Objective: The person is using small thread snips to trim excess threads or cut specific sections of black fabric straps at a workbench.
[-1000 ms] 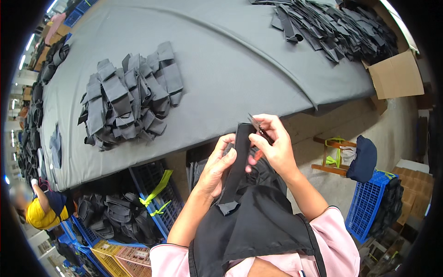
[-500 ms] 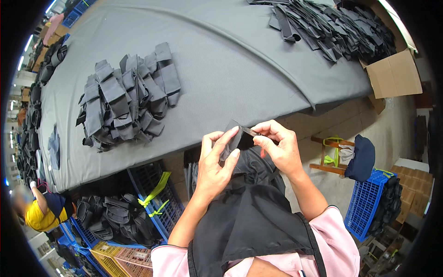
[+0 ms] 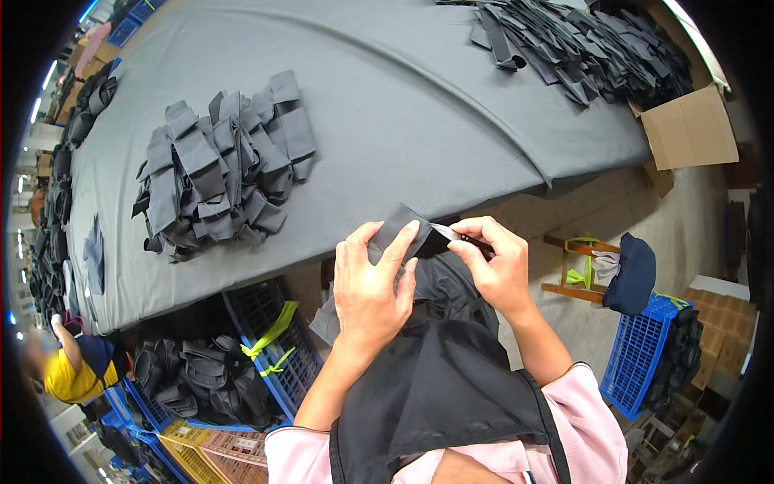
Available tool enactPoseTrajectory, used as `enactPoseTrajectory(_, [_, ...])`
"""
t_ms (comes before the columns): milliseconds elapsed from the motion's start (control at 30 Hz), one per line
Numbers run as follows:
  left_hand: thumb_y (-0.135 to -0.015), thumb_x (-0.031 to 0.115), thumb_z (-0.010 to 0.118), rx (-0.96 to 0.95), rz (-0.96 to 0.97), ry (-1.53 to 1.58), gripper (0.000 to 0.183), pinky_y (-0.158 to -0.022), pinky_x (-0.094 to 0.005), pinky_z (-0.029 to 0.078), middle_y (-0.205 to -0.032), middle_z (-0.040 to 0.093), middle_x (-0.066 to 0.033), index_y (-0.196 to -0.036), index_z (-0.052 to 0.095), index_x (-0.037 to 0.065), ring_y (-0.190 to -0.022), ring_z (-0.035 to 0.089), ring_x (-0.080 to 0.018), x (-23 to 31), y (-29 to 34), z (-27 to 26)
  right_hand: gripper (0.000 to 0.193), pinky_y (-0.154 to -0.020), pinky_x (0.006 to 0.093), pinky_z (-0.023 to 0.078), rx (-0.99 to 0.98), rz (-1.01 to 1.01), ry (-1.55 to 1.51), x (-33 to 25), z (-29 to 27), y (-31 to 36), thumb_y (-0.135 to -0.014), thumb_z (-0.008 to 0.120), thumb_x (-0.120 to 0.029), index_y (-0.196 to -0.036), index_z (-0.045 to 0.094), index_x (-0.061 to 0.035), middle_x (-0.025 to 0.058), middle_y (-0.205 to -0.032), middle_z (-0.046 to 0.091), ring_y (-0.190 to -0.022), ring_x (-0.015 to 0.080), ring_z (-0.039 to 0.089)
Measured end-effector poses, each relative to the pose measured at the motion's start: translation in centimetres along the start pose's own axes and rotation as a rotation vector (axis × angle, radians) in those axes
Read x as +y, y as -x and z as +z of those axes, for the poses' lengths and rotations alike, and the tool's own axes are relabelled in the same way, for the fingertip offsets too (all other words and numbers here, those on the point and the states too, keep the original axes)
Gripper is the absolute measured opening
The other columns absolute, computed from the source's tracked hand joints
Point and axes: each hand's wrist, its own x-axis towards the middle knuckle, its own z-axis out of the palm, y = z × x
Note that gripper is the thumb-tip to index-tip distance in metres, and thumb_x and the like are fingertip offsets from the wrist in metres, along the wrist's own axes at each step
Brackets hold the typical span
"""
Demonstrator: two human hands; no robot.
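Note:
Just off the near edge of the table, my left hand (image 3: 372, 282) is closed on a dark grey fabric strip (image 3: 401, 219). One end of the strip sticks up past my fingertips, and more grey cloth hangs below by my wrist. My right hand (image 3: 498, 262) grips a small dark-handled cutter (image 3: 445, 231). Its bright pointed blade lies against the right side of the strip. The exact form of its handle is hidden by my fingers.
On the grey-covered table (image 3: 379, 145) lie a heap of folded grey strips (image 3: 214, 173) and a larger strip pile (image 3: 580, 52) beside a cardboard box (image 3: 689, 129). Blue crates (image 3: 645, 347), a wooden stool (image 3: 572, 294) and a person in yellow (image 3: 76, 375) stand around.
The cutter's blade now shows plainly, and my right hand has shifted slightly right. The strip's end stands higher above my left fingers; grey cloth has appeared beside my left wrist.

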Motion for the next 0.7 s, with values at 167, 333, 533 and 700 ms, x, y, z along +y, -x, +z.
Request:
enactPoseTrajectory(167, [-0.068,0.007,0.071,0.037,0.07,-0.089,0.055,-0.079,-0.0381,0.044,-0.111,0.049,-0.0143,-0.12,0.059,0.02,-0.091,0.05,-0.0297,-0.26,0.16,-0.02,0.021,-0.061,0.0249,0.05,0.023,-0.098,0.226,-1.42,-0.12,-0.25,-0.073,0.072,-0.004,-0.092,0.063,-0.0017,0.0068,-0.073,0.062,-0.065,0.0143,0.063])
enactPoseTrajectory(333, [-0.067,0.007,0.071,0.038,0.083,-0.081,0.055,-0.079,-0.0382,0.043,-0.112,0.049,-0.0141,-0.12,0.06,0.02,-0.092,0.05,-0.0298,-0.21,0.19,0.04,0.021,-0.055,0.0282,0.046,0.025,-0.217,0.376,-1.24,-0.14,-0.42,-0.071,0.073,-0.008,-0.089,0.063,-0.0041,0.0056,-0.071,0.06,-0.058,0.0186,0.06])
enactPoseTrajectory(533, [-0.067,0.008,0.071,0.034,0.102,-0.13,0.055,-0.078,-0.0378,0.043,-0.113,0.049,-0.013,-0.119,0.06,0.02,-0.09,0.05,-0.0287,-0.27,0.3,0.07,0.019,-0.052,0.0305,0.043,0.046,-0.268,0.422,-0.9,0.05,-0.25,-0.071,0.072,-0.01,-0.087,0.063,-0.0048,0.0051,-0.07,0.061,-0.055,0.0211,0.057])
enactPoseTrajectory(700, [-0.067,0.009,0.071,0.025,0.108,-0.152,0.054,-0.077,-0.0377,0.042,-0.113,0.049,-0.012,-0.119,0.06,0.021,-0.089,0.049,-0.0278,-0.28,0.35,0.04,0.015,-0.056,0.0319,0.046,0.045,-0.21,0.414,-0.8,-0.1,0.08,-0.074,0.071,-0.014,-0.085,0.064,-0.007,0.0044,-0.076,0.064,-0.062,0.0237,0.061])
